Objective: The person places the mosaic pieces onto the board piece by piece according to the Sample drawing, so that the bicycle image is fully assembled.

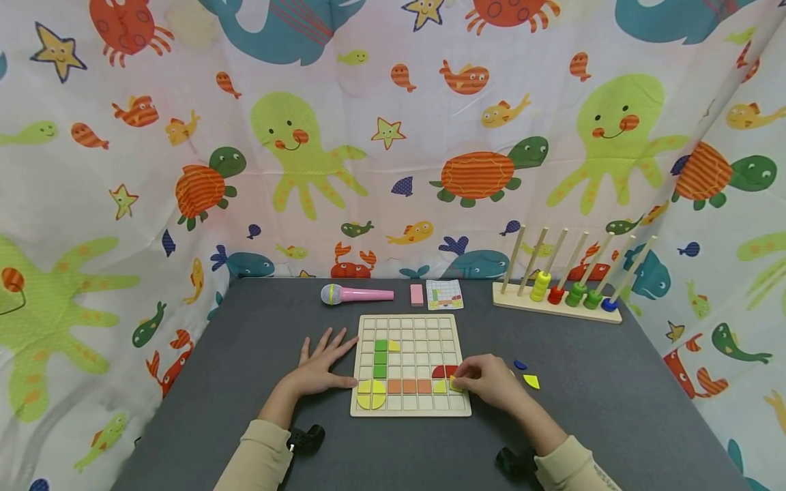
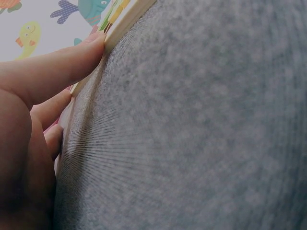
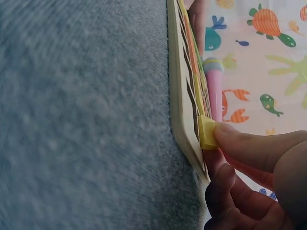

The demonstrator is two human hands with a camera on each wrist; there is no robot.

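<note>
A wooden grid board [image 1: 413, 404] lies on the dark grey table, with green squares [image 1: 381, 356], orange squares [image 1: 402, 387], yellow quarter-circle pieces [image 1: 371, 395] and red pieces [image 1: 443, 372] in its cells. At the board's right side my right hand [image 1: 491, 382] pinches a yellow piece [image 3: 207, 133] between thumb and finger, over the right-hand column. My left hand [image 1: 319, 368] lies spread on the table, its thumb touching the board's left edge. In the left wrist view, the left thumb [image 2: 72, 64] rests against that edge.
Right of the right hand lie a yellow quarter piece [image 1: 531, 381] and a blue piece [image 1: 520, 365]. Behind the board are a pink toy microphone [image 1: 362, 294], a pink block [image 1: 417, 295] and a pattern card [image 1: 445, 295]. A peg stand with colored rings [image 1: 559, 305] stands back right.
</note>
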